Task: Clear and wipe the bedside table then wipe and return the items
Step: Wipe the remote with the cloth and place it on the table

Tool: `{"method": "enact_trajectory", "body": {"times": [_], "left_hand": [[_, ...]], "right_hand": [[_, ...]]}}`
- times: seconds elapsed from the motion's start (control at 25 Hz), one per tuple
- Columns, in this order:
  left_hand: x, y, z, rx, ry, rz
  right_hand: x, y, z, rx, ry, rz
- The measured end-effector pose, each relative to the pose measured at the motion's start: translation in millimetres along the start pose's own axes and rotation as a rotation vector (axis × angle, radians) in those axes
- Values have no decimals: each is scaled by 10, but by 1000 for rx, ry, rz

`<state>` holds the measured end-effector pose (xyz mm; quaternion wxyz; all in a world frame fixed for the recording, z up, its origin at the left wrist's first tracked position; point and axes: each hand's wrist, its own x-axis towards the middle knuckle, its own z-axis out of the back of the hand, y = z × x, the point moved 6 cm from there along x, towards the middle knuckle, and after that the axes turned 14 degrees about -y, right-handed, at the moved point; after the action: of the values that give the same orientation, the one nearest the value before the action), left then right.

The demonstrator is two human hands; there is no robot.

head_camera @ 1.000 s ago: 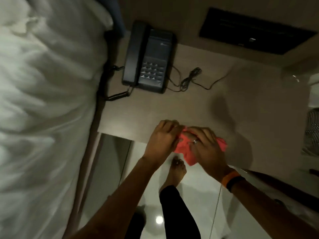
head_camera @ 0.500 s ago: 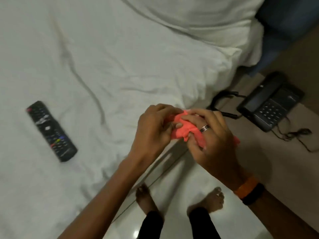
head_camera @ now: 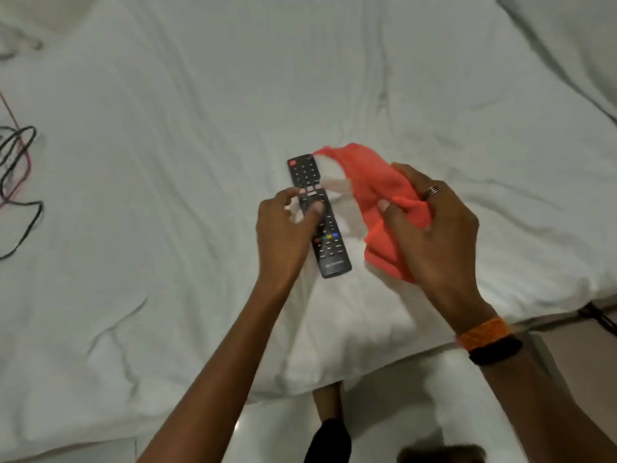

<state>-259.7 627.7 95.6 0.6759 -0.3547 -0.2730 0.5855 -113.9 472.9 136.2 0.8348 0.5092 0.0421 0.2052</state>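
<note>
Seen from the head camera, a person's left hand (head_camera: 287, 225) closes on a black remote (head_camera: 319, 215) lying on the white bed (head_camera: 167, 228), while, just right of the remote, the right hand (head_camera: 430, 228) clutches an orange cloth (head_camera: 370, 185) whose loose tail could snag buttons.

left hand (head_camera: 287, 225): reaching forward, palm down, thumb and fingers closing round the remote control (head_camera: 319, 215)
right hand (head_camera: 434, 235): raised alongside, fingers curling, gripping the orange cloth (head_camera: 377, 202)
forearms: both extending forward, converging

Brand print on remote (head_camera: 319, 217), too blurred to read
</note>
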Motion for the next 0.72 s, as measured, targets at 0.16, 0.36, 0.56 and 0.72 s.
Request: {"method": "enact_trajectory", "body": {"times": [0.16, 0.36, 0.56, 0.72], "left_hand": [[1, 53, -558, 445, 91, -210], [199, -65, -445, 375, 39, -216], [-340, -420, -331, -339, 312, 0], [-1221, -715, -798, -696, 671, 535]], "right_hand": [[80, -244, -137, 186, -54, -289], [34, -406, -98, 515, -68, -542], [-103, -259, 294, 640, -184, -574], [-424, -300, 963, 364, -344, -490]]}}
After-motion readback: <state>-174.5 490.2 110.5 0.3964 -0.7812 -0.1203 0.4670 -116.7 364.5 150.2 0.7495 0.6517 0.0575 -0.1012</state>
